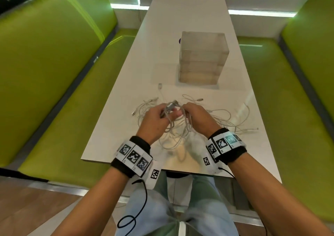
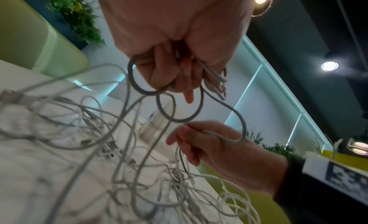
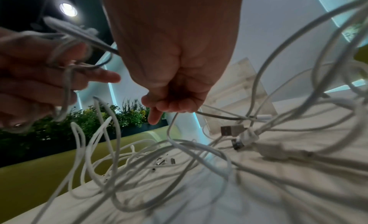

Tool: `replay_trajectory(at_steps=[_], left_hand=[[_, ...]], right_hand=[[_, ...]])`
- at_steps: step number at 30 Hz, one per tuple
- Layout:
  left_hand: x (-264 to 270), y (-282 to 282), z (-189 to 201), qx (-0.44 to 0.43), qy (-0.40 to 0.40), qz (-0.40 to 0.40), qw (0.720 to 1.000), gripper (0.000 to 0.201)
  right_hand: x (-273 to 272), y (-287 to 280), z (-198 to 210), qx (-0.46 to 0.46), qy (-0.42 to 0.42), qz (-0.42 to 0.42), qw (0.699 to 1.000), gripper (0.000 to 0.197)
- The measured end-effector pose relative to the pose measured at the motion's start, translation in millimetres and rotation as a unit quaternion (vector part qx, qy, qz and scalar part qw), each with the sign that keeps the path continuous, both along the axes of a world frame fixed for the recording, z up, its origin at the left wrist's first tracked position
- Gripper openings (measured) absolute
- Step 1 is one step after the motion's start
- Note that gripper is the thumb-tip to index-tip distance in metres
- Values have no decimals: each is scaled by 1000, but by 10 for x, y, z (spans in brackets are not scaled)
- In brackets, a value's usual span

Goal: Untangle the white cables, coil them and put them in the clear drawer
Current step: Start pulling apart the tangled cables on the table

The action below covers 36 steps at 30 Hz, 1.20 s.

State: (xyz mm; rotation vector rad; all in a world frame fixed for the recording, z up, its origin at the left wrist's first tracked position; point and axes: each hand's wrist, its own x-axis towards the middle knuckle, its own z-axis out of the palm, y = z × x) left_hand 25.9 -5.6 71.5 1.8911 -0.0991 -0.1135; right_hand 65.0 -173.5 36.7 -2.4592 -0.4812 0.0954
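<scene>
With the left hand (image 1: 156, 117) clenched round gathered loops and the right hand (image 1: 196, 115) pinching one strand above the white cables (image 1: 224, 118) tangled on the table (image 1: 180, 28), feed slack gently, never yanking knots tight

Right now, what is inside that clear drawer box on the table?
Through the clear drawer box's hazy walls only stacked drawer levels show, with no cables visible inside. The white cables lie tangled on the table before it.
</scene>
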Motion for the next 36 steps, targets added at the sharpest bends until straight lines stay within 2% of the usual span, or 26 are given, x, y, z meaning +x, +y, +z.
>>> replay_trajectory(at_steps=[2, 4, 7, 11, 15, 21, 25, 28, 31, 33, 36], left_hand=[[14, -136, -18, 26, 34, -32, 999, 26], [24, -230, -13, 56, 63, -44, 995, 32], [14, -271, -23, 33, 94, -47, 994, 38], [-28, -239, -29, -1, 113, -46, 993, 35], [-13, -231, -3, 14, 132, -42, 990, 37], [-30, -258, 25, 45, 98, -52, 993, 40], [-91, -294, 65, 52, 121, -112, 985, 30], [-105, -283, 93, 68, 124, -107, 984, 19], [-121, -171, 179, 35, 103, -55, 992, 9], [-121, -30, 261, -5, 56, 0, 998, 9], [-156, 163, 392, -43, -27, 30, 998, 12]], right_hand=[[-43, 29, 72, 9, -11, -1, 1000, 12], [-98, 58, 146, 68, -13, -4, 998, 12], [-127, 43, 182, 122, 6, -16, 992, 28], [-123, 38, 148, 49, 17, -23, 998, 51], [-122, 82, 146, 103, 29, -48, 993, 55], [-75, 32, 80, 46, -44, -34, 997, 72], [-93, 37, 105, 75, -33, -37, 996, 64], [-91, 29, 104, 73, -48, -43, 995, 50], [-18, -34, 47, 104, -57, -61, 991, 16], [41, -92, -6, 137, -34, -79, 987, 12], [116, -145, -84, 114, -7, -78, 990, 10]])
